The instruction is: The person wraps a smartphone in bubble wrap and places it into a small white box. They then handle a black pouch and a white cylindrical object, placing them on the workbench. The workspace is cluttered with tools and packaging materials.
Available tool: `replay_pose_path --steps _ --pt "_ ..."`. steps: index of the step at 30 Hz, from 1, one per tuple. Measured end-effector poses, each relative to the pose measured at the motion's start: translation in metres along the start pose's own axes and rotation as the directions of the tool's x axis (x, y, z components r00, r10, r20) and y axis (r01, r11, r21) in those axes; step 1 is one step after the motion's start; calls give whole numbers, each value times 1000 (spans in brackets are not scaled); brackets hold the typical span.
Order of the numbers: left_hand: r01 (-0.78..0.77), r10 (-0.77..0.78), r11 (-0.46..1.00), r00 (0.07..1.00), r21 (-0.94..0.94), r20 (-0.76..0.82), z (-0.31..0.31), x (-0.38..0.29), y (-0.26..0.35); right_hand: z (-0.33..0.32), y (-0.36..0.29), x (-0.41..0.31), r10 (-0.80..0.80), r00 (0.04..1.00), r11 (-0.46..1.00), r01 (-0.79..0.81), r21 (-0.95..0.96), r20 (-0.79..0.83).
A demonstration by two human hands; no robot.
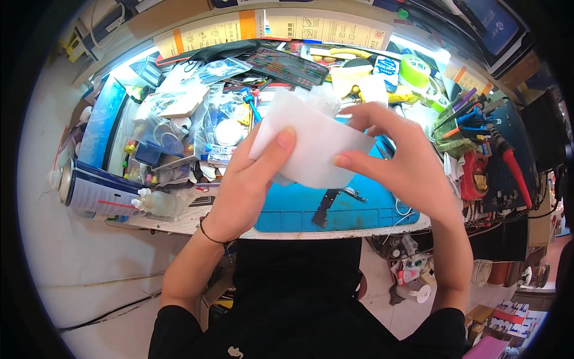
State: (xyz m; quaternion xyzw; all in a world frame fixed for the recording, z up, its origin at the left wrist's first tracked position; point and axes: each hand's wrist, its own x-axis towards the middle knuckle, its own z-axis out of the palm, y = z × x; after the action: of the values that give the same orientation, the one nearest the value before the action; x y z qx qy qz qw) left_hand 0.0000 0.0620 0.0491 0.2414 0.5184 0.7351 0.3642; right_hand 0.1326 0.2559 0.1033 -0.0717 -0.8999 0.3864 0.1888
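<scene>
My left hand [253,179] grips a white, thin sheet [309,139], perhaps paper or foam, by its left side, thumb on top. Crumpled translucent plastic [320,99] shows behind the sheet's upper edge. At the sheet's right side is my right hand [394,157], thumb and fingers spread around the edge; the thumb tip is at its face, and whether it pinches the sheet cannot be told. Below the hands, a dark, irregular flat part [325,208] lies on the blue silicone work mat [287,215], beside a small slim electronic part [354,194].
Bagged parts [166,130] crowd the bench's left side, near a spray can [103,188] and a small bottle [159,203]. A phone-like panel [287,66] and green tape [414,70] lie at the back. Tools [466,112], a red tape measure [474,175] and a red-handled tool [515,168] stand right.
</scene>
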Motion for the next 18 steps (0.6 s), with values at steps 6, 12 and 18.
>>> replay_pose_path --steps 6,12,18 --pt "76 -44 978 985 -192 164 -9 3 4 -8 23 0 -118 992 981 123 -153 45" --pt "13 -13 1000 970 0 244 -10 7 -3 9 22 2 -312 948 936 295 -195 -64" --pt "-64 19 964 985 257 173 -11 5 3 3 12 -3 -234 971 971 236 38 -51"
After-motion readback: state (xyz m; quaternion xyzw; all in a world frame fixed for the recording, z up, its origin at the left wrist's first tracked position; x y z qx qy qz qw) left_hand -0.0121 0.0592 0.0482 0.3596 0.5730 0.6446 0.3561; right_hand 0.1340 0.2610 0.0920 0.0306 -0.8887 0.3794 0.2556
